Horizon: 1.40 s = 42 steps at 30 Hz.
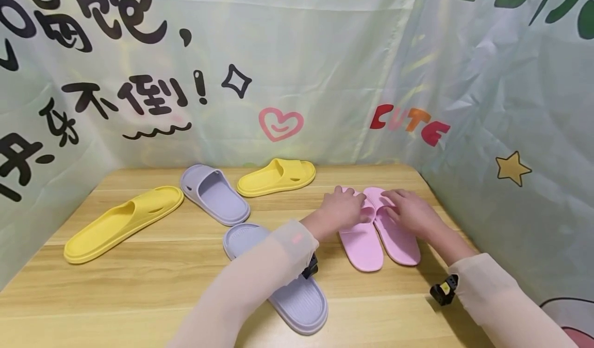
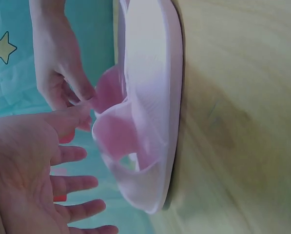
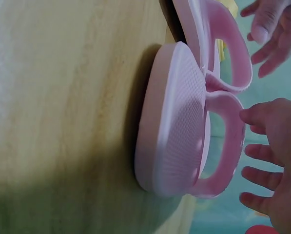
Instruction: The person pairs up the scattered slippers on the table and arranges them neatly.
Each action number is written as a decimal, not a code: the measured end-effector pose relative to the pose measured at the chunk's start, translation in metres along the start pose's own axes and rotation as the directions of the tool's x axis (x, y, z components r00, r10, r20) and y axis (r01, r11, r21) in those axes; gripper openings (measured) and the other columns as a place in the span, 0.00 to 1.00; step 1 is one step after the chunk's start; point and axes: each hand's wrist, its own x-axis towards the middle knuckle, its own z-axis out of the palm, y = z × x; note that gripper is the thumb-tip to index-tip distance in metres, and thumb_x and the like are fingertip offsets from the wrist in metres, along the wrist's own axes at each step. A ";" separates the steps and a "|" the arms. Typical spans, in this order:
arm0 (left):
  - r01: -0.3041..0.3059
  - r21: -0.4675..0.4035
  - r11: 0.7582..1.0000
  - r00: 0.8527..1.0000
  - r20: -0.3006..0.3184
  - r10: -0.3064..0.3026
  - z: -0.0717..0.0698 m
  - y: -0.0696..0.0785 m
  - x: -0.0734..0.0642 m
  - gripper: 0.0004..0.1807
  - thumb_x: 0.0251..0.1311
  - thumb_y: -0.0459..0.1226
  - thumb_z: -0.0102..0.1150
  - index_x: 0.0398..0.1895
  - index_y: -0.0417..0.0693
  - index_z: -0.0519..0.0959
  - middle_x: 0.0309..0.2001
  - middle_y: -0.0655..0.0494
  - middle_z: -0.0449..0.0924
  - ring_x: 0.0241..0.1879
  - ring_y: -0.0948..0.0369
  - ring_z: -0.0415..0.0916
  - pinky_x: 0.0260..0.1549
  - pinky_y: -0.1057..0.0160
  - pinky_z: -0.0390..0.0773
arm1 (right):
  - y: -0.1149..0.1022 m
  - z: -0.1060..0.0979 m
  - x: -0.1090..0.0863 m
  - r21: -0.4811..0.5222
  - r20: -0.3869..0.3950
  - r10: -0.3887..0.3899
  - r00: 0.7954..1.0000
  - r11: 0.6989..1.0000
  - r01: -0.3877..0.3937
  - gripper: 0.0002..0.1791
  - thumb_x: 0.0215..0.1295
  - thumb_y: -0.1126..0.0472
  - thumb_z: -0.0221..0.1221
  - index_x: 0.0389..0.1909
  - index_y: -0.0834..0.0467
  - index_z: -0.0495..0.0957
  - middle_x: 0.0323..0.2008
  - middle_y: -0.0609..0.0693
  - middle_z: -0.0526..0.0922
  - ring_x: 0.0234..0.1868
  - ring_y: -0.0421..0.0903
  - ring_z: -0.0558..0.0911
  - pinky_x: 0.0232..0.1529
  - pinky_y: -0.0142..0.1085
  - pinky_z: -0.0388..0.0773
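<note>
Two pink slippers stand side by side on the table's right, the left one (image 1: pixel 362 250) touching the right one (image 1: pixel 400 241) near the straps. My left hand (image 1: pixel 341 209) hovers over the left slipper's strap, partly covering it. In the left wrist view its fingers are spread and loosely straight, with nothing held. Beside the other slipper's strap is my right hand (image 1: pixel 410 213). The right wrist view shows its fingers (image 3: pixel 262 178) apart and relaxed, the thumb close to the strap (image 3: pixel 228 141); whether it touches cannot be told.
A grey slipper (image 1: pixel 303 307) lies under my left forearm, partly hidden. Behind it are another grey slipper (image 1: pixel 223 203) and two yellow slippers, one at left (image 1: pixel 120 224) and one at the back (image 1: pixel 276 178). A printed cloth (image 1: pixel 325 69) encloses the wooden table (image 1: pixel 185 286).
</note>
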 end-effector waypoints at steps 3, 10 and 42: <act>-0.011 -0.017 1.000 1.000 0.000 0.011 -0.004 -0.004 -0.001 0.34 0.64 0.66 0.46 0.69 0.64 0.69 0.64 0.56 0.71 0.60 0.50 0.67 0.52 0.46 0.73 | -0.004 -0.002 0.000 -0.048 -0.032 -0.022 0.999 0.999 0.021 0.24 0.68 0.55 0.60 0.60 0.63 0.74 0.56 0.67 0.76 0.57 0.70 0.72 0.56 0.64 0.67; -0.018 0.032 0.999 1.000 -0.020 0.018 -0.014 -0.015 -0.006 0.37 0.63 0.68 0.45 0.71 0.65 0.66 0.65 0.56 0.69 0.61 0.50 0.65 0.55 0.45 0.71 | -0.015 -0.006 0.003 -0.122 -0.094 -0.039 0.995 0.992 0.027 0.26 0.69 0.49 0.58 0.60 0.61 0.75 0.56 0.65 0.76 0.57 0.69 0.72 0.54 0.65 0.68; -0.134 0.020 0.991 0.990 0.057 0.133 -0.044 -0.094 -0.057 0.38 0.62 0.68 0.45 0.73 0.64 0.64 0.69 0.54 0.64 0.66 0.48 0.61 0.57 0.44 0.70 | -0.079 -0.004 0.013 -0.010 -0.153 -0.143 0.978 0.990 0.143 0.26 0.65 0.47 0.62 0.59 0.57 0.76 0.56 0.59 0.77 0.58 0.62 0.74 0.57 0.60 0.69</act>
